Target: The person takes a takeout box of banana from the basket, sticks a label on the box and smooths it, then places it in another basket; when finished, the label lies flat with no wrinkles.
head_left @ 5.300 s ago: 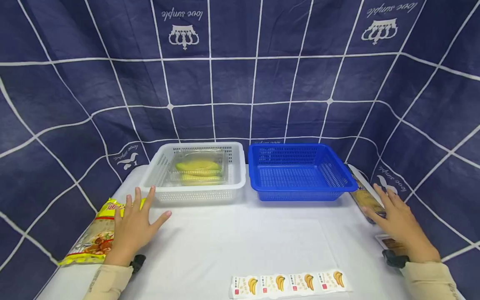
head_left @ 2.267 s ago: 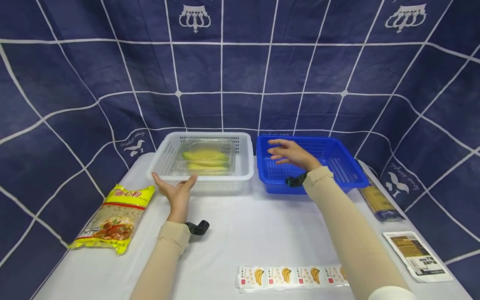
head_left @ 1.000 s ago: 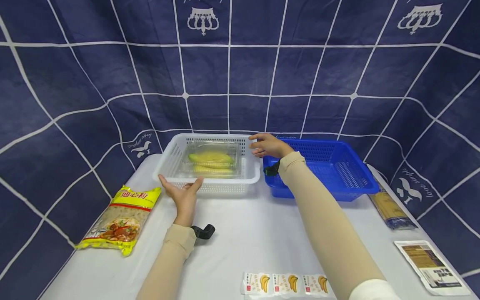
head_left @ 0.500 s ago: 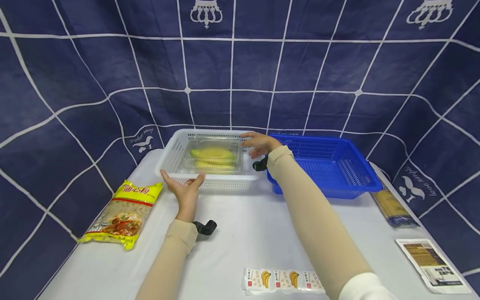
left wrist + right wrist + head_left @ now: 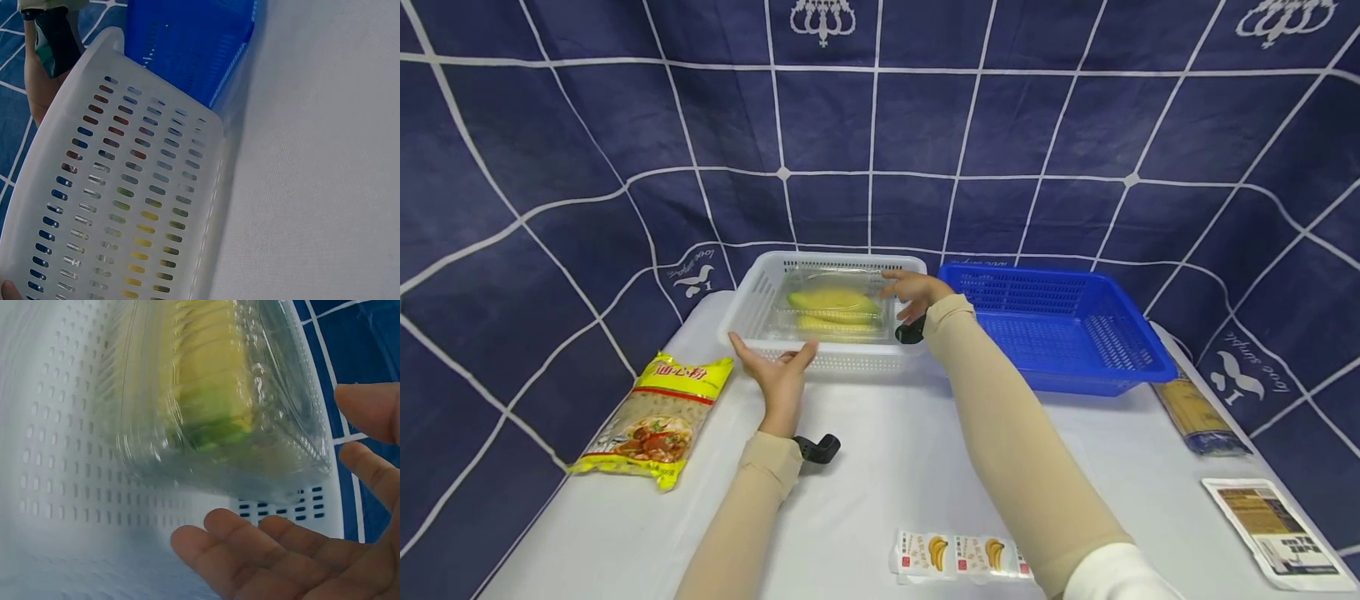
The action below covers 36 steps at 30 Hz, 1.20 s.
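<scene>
A clear plastic container (image 5: 780, 319) (image 5: 147, 447) with yellow-green, banana-like contents lies in the white basket (image 5: 865, 360) (image 5: 47, 147). Reaching over the basket's right side, my right hand (image 5: 917, 292) (image 5: 312, 562) has its fingers spread and slightly bent beside the container's end. In the right wrist view, gaps show between those fingers and the container. At the basket's front left, my left hand (image 5: 780, 387) has thumb and fingers spread against the front rim and wall. The left wrist view catches just one fingertip (image 5: 9, 290) at the rim.
The blue basket (image 5: 1052, 379) stands right of the white one. A yellow food bag (image 5: 658, 412) lies left. On the right are a noodle-like pack (image 5: 1198, 412) and a flat pouch (image 5: 1277, 533). Banana-print stickers (image 5: 958, 557) lie in front.
Over the last few seconds my right hand has moved left from above the blue basket to the container's right end. My left hand has stayed at the white basket's front. The camera view has shifted slightly.
</scene>
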Each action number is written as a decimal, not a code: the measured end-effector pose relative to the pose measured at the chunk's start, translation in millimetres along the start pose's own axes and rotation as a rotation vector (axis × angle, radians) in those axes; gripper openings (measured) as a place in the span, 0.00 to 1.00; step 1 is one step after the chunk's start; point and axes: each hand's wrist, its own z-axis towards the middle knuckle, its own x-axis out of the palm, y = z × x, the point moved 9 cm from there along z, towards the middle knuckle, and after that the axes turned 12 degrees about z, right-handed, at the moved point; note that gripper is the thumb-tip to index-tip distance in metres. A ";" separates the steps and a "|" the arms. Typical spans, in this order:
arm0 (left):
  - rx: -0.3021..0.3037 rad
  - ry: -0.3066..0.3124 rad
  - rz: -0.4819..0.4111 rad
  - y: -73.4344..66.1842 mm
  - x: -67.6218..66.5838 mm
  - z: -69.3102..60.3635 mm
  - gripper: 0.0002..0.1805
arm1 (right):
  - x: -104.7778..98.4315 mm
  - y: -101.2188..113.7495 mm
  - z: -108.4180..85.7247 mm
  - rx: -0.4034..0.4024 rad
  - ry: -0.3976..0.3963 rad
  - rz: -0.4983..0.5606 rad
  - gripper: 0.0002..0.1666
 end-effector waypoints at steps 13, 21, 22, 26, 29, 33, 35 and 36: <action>0.007 0.000 0.001 0.5 1.6 -1.3 0.77 | 5.0 -11.5 9.3 0.030 0.033 0.104 0.52; -0.005 -0.002 0.005 0.7 1.4 -0.5 0.77 | 9.3 -11.1 10.5 0.025 0.034 0.148 0.52; -0.002 -0.004 0.002 0.5 1.3 -0.5 0.77 | 9.5 -10.9 11.0 0.021 0.035 0.144 0.52; 0.009 -0.009 -0.004 -0.4 1.6 -0.5 0.76 | 11.3 -9.6 13.0 0.001 0.036 0.167 0.50; 0.010 -0.013 0.001 -0.8 1.6 -1.2 0.76 | 13.2 -7.5 13.6 -0.016 0.021 0.206 0.48; 0.006 -0.015 0.002 -0.7 1.7 -2.0 0.76 | 15.5 -2.8 13.0 -0.044 -0.011 0.239 0.44; 0.005 -0.014 -0.004 -0.5 1.8 -2.0 0.76 | 16.8 -0.8 12.7 -0.055 -0.023 0.246 0.43; 0.005 -0.014 -0.005 -0.4 1.7 -2.2 0.76 | 17.3 0.0 12.6 -0.059 -0.028 0.247 0.42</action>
